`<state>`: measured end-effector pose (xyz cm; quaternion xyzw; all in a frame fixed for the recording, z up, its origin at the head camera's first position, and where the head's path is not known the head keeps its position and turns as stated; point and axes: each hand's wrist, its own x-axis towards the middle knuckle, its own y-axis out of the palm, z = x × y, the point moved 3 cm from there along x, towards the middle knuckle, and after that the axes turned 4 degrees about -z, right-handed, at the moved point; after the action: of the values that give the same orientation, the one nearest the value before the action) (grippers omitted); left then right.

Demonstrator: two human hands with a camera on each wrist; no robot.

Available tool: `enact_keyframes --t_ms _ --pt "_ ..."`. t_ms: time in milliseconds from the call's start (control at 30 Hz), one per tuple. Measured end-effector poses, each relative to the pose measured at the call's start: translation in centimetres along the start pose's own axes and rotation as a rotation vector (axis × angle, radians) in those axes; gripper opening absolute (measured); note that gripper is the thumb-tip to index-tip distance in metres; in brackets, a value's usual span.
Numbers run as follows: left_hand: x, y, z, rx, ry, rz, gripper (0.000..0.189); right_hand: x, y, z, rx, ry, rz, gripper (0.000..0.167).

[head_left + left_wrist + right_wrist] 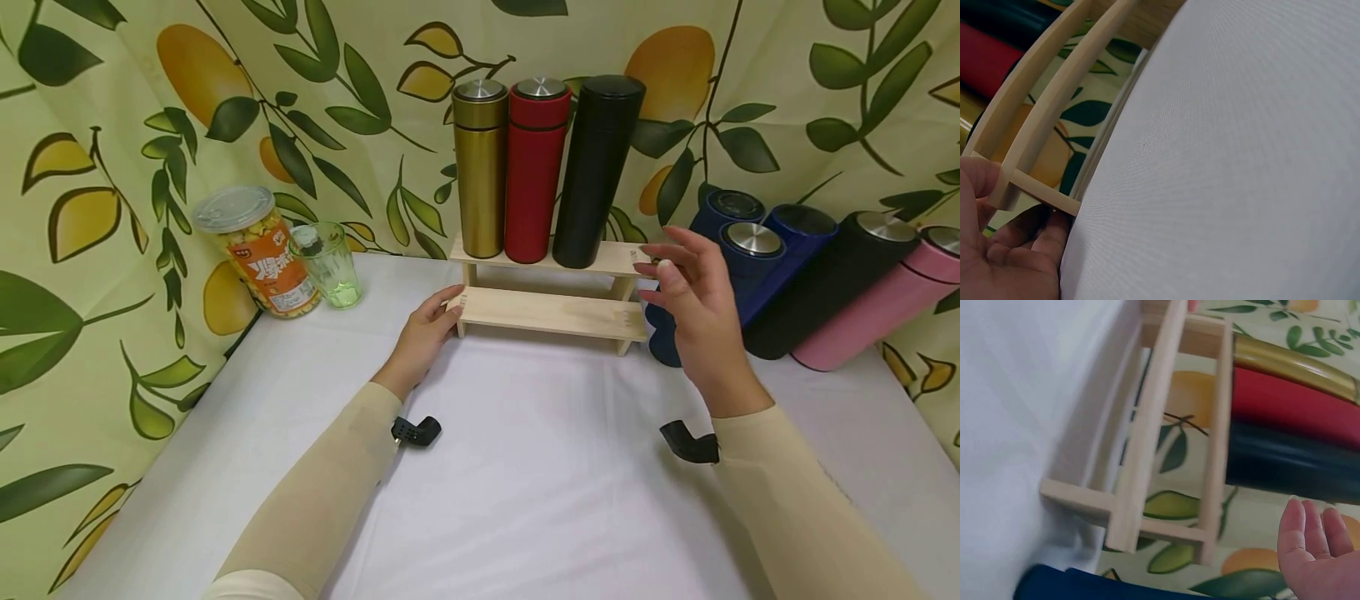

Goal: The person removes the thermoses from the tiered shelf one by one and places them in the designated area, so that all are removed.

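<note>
A two-step wooden rack [551, 312] stands against the back curtain. On its upper step a gold flask [481, 171], a red flask [536, 175] and a black flask [600, 171] stand upright in a row. My left hand [424, 337] grips the left end of the lower step; the left wrist view shows the thumb over the wood [1054, 100] and bent fingers beside the end support. Raised by the rack's right end, my right hand [697, 317] has loosely bent fingers and holds nothing. In the right wrist view its fingertips are near the black flask [1291, 459] but apart from it.
To the right, dark blue flasks [752, 258], another black flask [832, 283] and a pink flask [885, 304] stand or lean close together. A snack jar [262, 258] and a green-tinted glass [330, 267] stand at the back left. White cloth [525, 483] covers the table.
</note>
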<state>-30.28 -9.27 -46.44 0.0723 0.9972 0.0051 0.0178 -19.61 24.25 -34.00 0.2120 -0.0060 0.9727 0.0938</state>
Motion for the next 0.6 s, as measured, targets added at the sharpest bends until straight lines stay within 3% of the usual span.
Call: enact_keyframes --t_ms 267,600 --pt "0.0 0.1 0.0 -0.01 -0.001 0.003 0.045 2.1 1.3 -1.9 -0.094 0.041 0.028 0.053" --pt "0.0 0.1 -0.1 -0.007 0.002 0.002 0.045 5.1 2.9 -2.0 -0.19 0.067 0.011 0.068"
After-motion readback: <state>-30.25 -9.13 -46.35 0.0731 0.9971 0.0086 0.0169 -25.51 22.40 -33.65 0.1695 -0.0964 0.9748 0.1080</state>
